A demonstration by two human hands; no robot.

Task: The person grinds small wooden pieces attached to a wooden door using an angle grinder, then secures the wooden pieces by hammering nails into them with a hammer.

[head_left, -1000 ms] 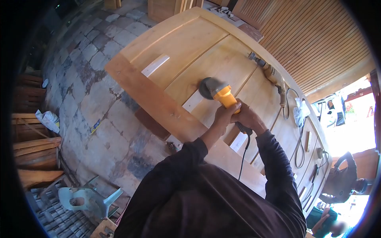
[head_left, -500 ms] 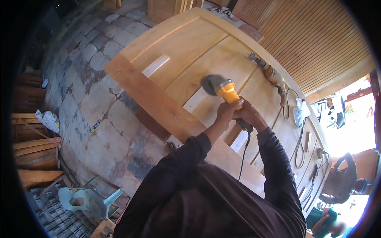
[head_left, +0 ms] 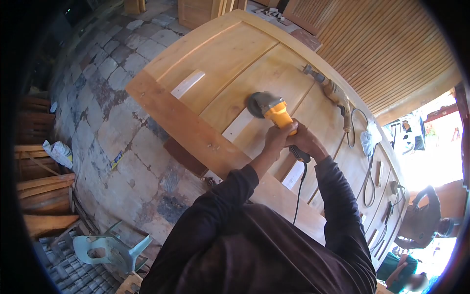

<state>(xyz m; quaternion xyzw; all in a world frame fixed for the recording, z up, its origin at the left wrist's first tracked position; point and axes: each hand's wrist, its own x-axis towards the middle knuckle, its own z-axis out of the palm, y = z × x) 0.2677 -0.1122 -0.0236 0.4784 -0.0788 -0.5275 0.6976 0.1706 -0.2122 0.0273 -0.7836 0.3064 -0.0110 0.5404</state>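
Observation:
Both of my hands are wrapped round the yellow body of a power sander (head_left: 278, 113). My left hand (head_left: 278, 137) grips it from the left, and my right hand (head_left: 307, 138) closes on its rear end from the right. The tool's dark round disc lies over the pale panel of a large wooden door (head_left: 230, 54), near a whitish strip (head_left: 238, 125). A black cord runs down from the tool's rear. Farther up the door rests a second power tool (head_left: 334, 92), brown and grey, with its own cord.
A plastic bag (head_left: 368, 142) and cables lie along the door's far side. Ribbed wooden panels (head_left: 387, 54) stand beyond. A pale green plastic chair (head_left: 105, 252) and stacked wood (head_left: 46, 188) are at left. Two people (head_left: 422, 220) (head_left: 399, 269) are at the lower right.
The sander and both hands have shifted slightly up and right across the panel since the earliest frame, with my grip kept. The whole view has moved slightly.

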